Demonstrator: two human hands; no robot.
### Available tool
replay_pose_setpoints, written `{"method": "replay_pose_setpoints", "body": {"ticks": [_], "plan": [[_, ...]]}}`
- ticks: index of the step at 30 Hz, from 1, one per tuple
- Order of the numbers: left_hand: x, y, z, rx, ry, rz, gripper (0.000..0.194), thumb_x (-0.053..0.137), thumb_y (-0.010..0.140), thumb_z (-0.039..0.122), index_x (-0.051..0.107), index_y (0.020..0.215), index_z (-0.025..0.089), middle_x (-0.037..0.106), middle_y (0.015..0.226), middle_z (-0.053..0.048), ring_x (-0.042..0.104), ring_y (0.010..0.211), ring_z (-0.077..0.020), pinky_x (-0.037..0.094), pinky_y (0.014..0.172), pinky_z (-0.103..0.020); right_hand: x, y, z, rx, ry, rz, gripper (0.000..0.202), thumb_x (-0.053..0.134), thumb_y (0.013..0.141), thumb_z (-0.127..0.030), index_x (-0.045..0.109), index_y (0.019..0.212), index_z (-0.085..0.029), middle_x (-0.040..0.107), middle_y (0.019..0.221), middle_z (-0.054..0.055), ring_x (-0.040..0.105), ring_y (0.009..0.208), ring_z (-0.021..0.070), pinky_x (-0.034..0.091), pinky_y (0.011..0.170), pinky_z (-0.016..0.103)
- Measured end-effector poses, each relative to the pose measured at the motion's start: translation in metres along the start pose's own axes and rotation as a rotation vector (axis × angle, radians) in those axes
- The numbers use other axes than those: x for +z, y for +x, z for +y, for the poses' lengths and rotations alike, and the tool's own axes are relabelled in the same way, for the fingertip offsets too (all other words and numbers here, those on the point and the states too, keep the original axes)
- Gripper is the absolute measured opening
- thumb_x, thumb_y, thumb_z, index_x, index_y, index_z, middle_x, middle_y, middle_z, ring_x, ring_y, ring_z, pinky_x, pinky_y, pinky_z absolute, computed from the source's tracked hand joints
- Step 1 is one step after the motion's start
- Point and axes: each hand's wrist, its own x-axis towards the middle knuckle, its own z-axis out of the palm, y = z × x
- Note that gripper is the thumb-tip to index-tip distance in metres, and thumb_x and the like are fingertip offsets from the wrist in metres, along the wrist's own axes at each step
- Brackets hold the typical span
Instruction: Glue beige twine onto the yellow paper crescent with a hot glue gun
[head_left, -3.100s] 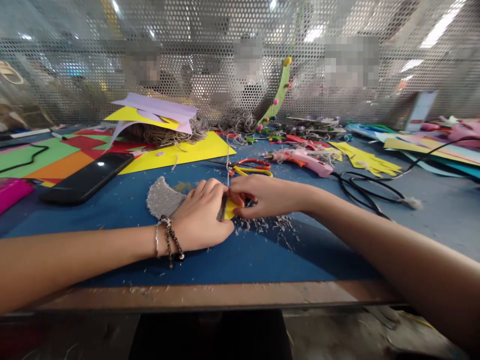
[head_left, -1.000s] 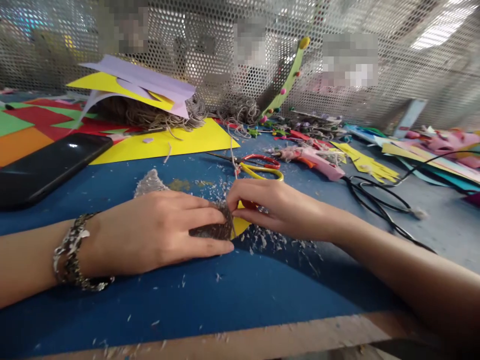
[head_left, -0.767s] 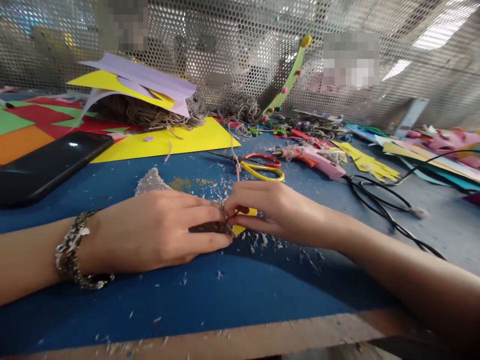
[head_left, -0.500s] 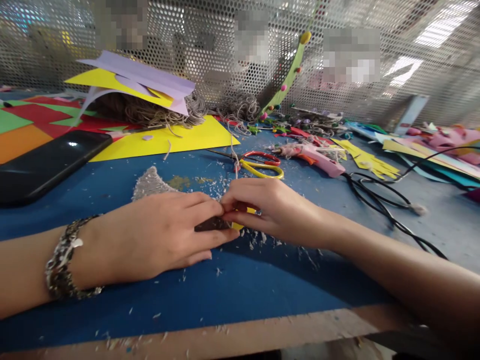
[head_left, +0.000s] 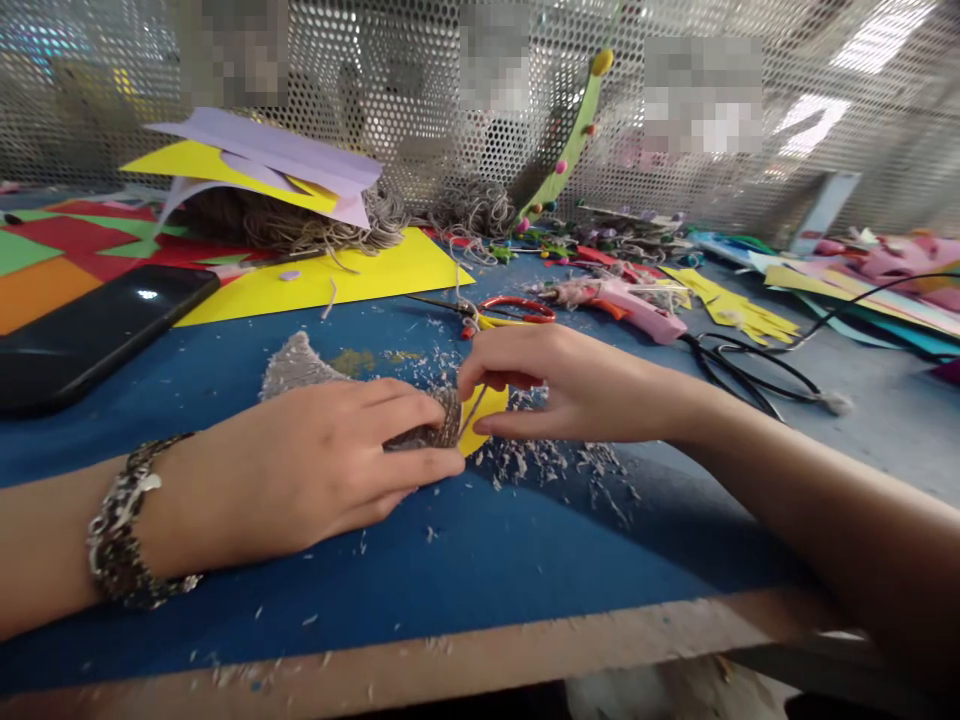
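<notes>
A curved yellow paper shape (head_left: 484,408) lies on the blue mat, mostly wrapped in grey twine; its twine-covered tip (head_left: 294,362) sticks out to the left. My left hand (head_left: 315,468) lies flat over the wrapped part and presses it down, a beaded bracelet (head_left: 120,520) on the wrist. My right hand (head_left: 559,385) pinches a strand of twine (head_left: 472,408) just above the bare yellow end. The middle of the shape is hidden under my left hand.
A black phone (head_left: 82,335) lies at the left. Scissors (head_left: 506,311) and a pink glue gun (head_left: 637,305) with a black cord (head_left: 757,370) lie behind my hands. Coloured paper sheets (head_left: 330,280), a heap of twine (head_left: 300,228) and a mesh screen (head_left: 420,90) stand further back. Twine scraps litter the mat.
My right hand has lifted slightly and drawn the twine strand up and to the right, so more of the yellow end shows. My left hand still presses the shape down.
</notes>
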Motion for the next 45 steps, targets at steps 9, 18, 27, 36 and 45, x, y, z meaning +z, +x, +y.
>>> {"method": "replay_pose_setpoints", "body": {"ticks": [9, 18, 27, 36, 45], "plan": [[-0.002, 0.000, -0.002, 0.064, 0.016, 0.006, 0.037, 0.028, 0.086, 0.011, 0.052, 0.114, 0.021, 0.055, 0.109, -0.009, 0.052, 0.099, -0.0226, 0.045, 0.080, -0.036, 0.002, 0.002, 0.007, 0.018, 0.103, -0.135, 0.018, 0.046, 0.082, -0.026, 0.058, 0.079, -0.014, 0.053, 0.071, 0.000, 0.044, 0.064, 0.0070, 0.033, 0.058, 0.019], [0.001, -0.004, -0.002, -0.024, -0.085, -0.005, 0.035, 0.032, 0.088, 0.017, 0.045, 0.120, 0.025, 0.053, 0.113, -0.006, 0.051, 0.101, -0.0204, 0.045, 0.083, -0.035, 0.007, 0.002, 0.009, 0.056, 0.070, -0.072, 0.016, 0.044, 0.081, -0.020, 0.054, 0.071, -0.014, 0.047, 0.061, -0.003, 0.038, 0.055, 0.0047, 0.029, 0.052, 0.018], [0.000, -0.006, -0.004, -0.180, 0.028, 0.054, 0.036, 0.034, 0.090, 0.037, 0.052, 0.112, 0.015, 0.059, 0.112, -0.008, 0.057, 0.097, -0.0214, 0.048, 0.078, -0.036, 0.008, 0.004, 0.003, 0.072, 0.038, 0.201, 0.015, 0.045, 0.083, -0.025, 0.052, 0.086, -0.012, 0.053, 0.081, 0.003, 0.043, 0.065, 0.0067, 0.036, 0.059, 0.021], [-0.020, -0.004, -0.016, -0.187, 0.232, 0.322, 0.030, 0.031, 0.091, 0.025, 0.057, 0.079, 0.016, 0.067, 0.068, -0.003, 0.061, 0.055, -0.0148, 0.041, 0.050, -0.026, 0.001, -0.001, -0.017, -0.023, -0.053, 0.396, 0.011, 0.046, 0.081, -0.024, 0.051, 0.078, -0.014, 0.051, 0.078, 0.004, 0.045, 0.072, 0.0099, 0.039, 0.065, 0.024], [-0.025, -0.002, -0.009, -0.319, 0.153, 0.335, 0.031, 0.031, 0.091, 0.028, 0.056, 0.076, 0.016, 0.064, 0.067, 0.000, 0.059, 0.059, -0.0136, 0.036, 0.051, -0.024, 0.011, 0.005, -0.024, 0.010, -0.045, 0.370, 0.014, 0.044, 0.082, -0.015, 0.052, 0.070, -0.014, 0.052, 0.067, 0.001, 0.043, 0.062, 0.0070, 0.035, 0.059, 0.021]]}}
